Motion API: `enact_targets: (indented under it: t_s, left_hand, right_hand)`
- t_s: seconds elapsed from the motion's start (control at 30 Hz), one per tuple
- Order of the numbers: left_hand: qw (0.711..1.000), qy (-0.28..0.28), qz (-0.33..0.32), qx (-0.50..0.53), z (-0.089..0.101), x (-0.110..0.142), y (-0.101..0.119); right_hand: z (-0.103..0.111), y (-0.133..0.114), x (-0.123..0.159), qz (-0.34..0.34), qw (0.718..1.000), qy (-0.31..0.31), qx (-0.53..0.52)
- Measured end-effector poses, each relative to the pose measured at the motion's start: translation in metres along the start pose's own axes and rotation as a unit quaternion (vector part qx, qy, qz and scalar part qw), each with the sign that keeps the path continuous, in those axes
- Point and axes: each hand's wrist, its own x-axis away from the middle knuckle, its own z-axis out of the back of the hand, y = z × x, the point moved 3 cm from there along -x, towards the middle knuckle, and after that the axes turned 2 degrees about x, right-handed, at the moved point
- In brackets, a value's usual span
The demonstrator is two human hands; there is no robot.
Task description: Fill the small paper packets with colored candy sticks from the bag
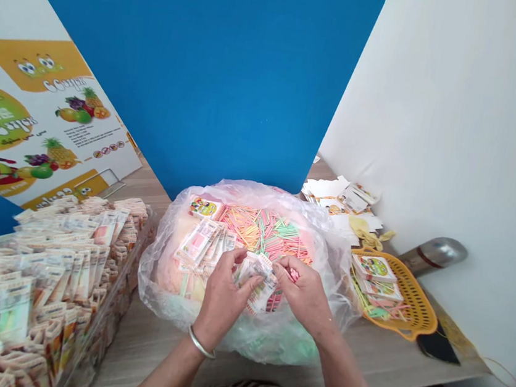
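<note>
A strip of printed paper sachets (254, 283) is hanging between the person's hands, gripped by the fingers of the left hand (223, 295) on one side and the right hand (305, 292) on the other. The hands are working close together, almost touching, with a metal bangle (200, 342) showing on the left wrist. Both are hovering over a clear plastic bag (156, 269) that is sitting open on a pale wood-grain worktop (140, 366). Inside the bag, pink, green and orange sticks (265, 235) are lying in a loose heap, with a bunch of sachets (200, 246) just beside the left hand and a printed card (204, 208) near the far edge.

To the left, a clear plastic bin (99, 318) is standing packed with similar sachets, and a fruit-printed poster (28, 118) is propped behind it. A blue partition board (193, 68) is rising beyond the bag, while a white panel (453, 116) is closing off the right side. Over there, an orange plastic basket (417, 305) is holding printed cards, loose paper cards (339, 196) are scattered behind it, and a metal cylinder (432, 254) is lying against the panel.
</note>
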Motion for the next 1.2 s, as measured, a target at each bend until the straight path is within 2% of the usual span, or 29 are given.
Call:
enact_targets:
  t_s: [0.03, 0.13, 0.27, 0.43, 0.6, 0.7, 0.8, 0.9, 1.0, 1.1, 1.2]
  left_hand:
    - [0.999, 0.006, -0.018, -0.026, 0.001, 0.000, 0.002]
    - [0.997, -0.023, -0.054, -0.058, 0.000, 0.001, 0.006]
    - [0.993, -0.038, -0.070, -0.082, 0.003, 0.000, 0.011]
    - [0.993, -0.097, -0.019, -0.069, 0.002, -0.005, 0.012]
    - [0.989, -0.129, 0.061, 0.031, -0.002, -0.008, 0.005]
    - [0.986, -0.118, 0.074, 0.089, -0.002, -0.009, 0.001]
    - [0.985, -0.076, 0.077, 0.133, -0.002, -0.009, -0.003]
    - [0.984, -0.063, 0.070, 0.148, -0.003, -0.008, -0.005]
    - [0.996, -0.023, 0.034, 0.083, -0.002, -0.007, -0.003]
    - [0.997, 0.034, -0.055, -0.041, 0.004, -0.005, 0.006]
    - [0.986, 0.008, -0.118, -0.120, 0.004, -0.002, 0.015]
  right_hand:
    - [0.001, -0.001, 0.000, 0.005, 1.000, -0.001, 0.011]
    - [0.002, -0.002, 0.000, 0.017, 0.999, -0.011, 0.044]
    - [0.004, -0.002, 0.002, 0.027, 0.995, -0.031, 0.094]
    - [0.003, -0.007, 0.003, 0.040, 0.992, -0.054, 0.105]
    - [0.004, -0.011, 0.002, 0.058, 0.991, -0.059, 0.107]
    - [0.007, -0.008, 0.000, 0.033, 0.997, -0.047, 0.056]
    - [0.009, 0.003, -0.002, -0.035, 0.999, -0.017, -0.017]
    - [0.005, 0.009, -0.003, -0.054, 0.996, -0.028, -0.070]
    - [0.002, 0.007, -0.003, -0.032, 0.996, -0.044, -0.076]
    - [0.002, 0.002, -0.002, -0.033, 0.997, -0.057, -0.051]
    - [0.004, -0.001, -0.002, -0.031, 0.997, -0.066, -0.019]
